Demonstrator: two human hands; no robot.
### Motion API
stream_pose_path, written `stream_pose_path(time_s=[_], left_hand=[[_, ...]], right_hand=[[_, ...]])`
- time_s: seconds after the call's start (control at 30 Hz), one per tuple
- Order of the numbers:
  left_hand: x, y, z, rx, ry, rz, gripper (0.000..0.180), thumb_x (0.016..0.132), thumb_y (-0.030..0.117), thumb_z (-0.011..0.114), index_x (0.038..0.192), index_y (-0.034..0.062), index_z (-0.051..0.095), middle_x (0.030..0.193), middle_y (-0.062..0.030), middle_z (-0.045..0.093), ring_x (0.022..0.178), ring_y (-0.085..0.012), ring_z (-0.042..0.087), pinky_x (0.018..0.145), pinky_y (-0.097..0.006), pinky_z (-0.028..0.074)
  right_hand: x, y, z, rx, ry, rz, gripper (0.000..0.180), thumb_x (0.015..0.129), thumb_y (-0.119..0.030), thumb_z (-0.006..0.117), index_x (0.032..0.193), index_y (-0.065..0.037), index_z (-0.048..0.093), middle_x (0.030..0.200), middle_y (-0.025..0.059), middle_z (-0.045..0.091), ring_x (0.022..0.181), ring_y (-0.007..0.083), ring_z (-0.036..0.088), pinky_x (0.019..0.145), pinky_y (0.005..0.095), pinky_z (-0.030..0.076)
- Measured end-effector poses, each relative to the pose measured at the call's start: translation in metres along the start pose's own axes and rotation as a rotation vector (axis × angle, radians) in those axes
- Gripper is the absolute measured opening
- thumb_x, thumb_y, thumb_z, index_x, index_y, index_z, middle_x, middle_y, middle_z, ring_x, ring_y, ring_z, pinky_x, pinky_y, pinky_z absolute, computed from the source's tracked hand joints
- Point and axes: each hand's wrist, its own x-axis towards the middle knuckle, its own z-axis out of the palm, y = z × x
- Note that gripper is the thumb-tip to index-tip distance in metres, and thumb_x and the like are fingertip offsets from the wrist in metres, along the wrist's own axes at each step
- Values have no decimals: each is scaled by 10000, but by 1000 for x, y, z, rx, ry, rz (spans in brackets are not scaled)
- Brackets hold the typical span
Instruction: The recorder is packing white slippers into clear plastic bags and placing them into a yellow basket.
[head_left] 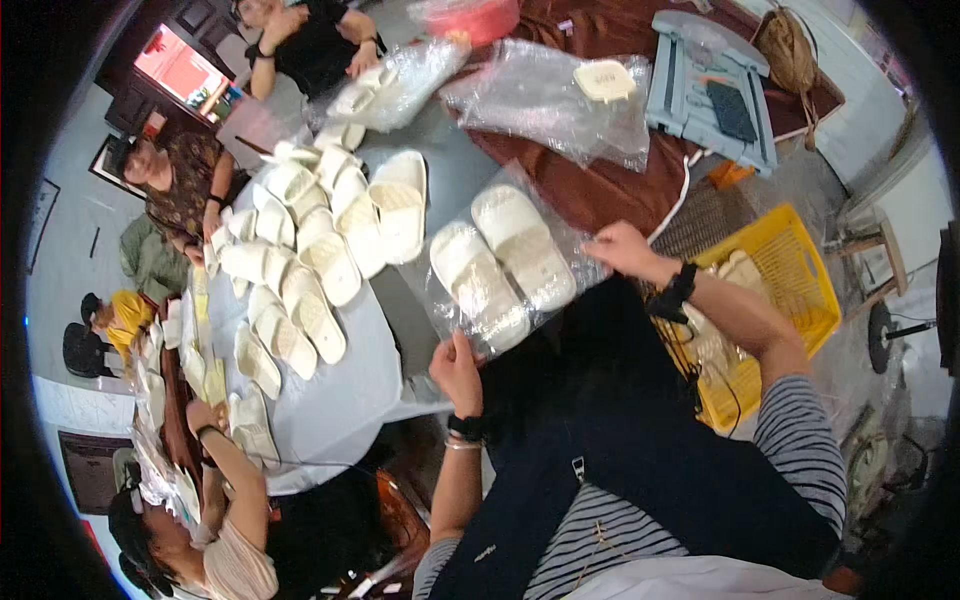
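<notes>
A clear plastic bag (570, 225) with a pair of cream slippers (523, 245) inside lies between my hands at the table's near edge. My left hand (457, 374) pinches the bag's lower left corner, thumb up. At the other end, my right hand (628, 250) has its fingers closed on the bag's right edge. The two slippers sit side by side under the film. Left of the bag, several loose cream slippers (327, 250) stand in rows on the table.
A yellow crate (785, 225) holding bagged slippers stands at my right. Beyond lie an empty-looking plastic bag (555, 100), a grey-blue sealing device (710, 90) and a red bundle (465, 18). Several people sit around the table (340, 420); one person's arm (235, 460) reaches in at the left.
</notes>
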Motion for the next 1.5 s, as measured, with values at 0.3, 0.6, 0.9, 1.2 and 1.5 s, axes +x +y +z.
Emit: stream_pose_path(time_s=[0.3,0.6,0.9,1.2,1.5], left_hand=[[-12,-18,-1,-347,77,-266,226,898,164,727,947,77,524,723,19,550,500,-58,466,416,-212,379],[-34,-11,7,-447,-458,-582,166,959,218,638,1003,60,614,789,50,594,550,-31,471,461,-189,360],[-48,-12,25,-528,-734,-717,356,979,268,610,1212,0,593,1029,-37,670,883,-111,645,745,-244,529],[-68,-26,52,-185,-656,-285,366,994,330,581,1222,47,621,875,-23,664,666,-83,599,577,-248,519],[-90,-18,43,163,-716,401,290,955,277,590,995,-3,656,868,-185,690,728,-304,672,686,-402,526]], right_hand=[[-39,15,23,485,159,67,320,877,-364,739,921,-66,631,749,-22,595,622,60,530,555,222,432],[-82,-1,45,1295,-207,455,437,976,-359,606,1324,-127,476,1139,12,608,959,149,616,840,303,532],[-63,3,97,1338,75,428,403,990,-284,582,1319,-58,528,1259,69,614,1112,221,615,932,385,520],[-73,4,92,1137,-66,250,491,1025,-393,468,1376,-50,455,1307,79,556,1204,225,539,1028,388,436],[-61,87,94,1015,-44,374,583,1003,-419,509,1412,-12,423,1344,128,543,1188,258,556,1006,421,459]])
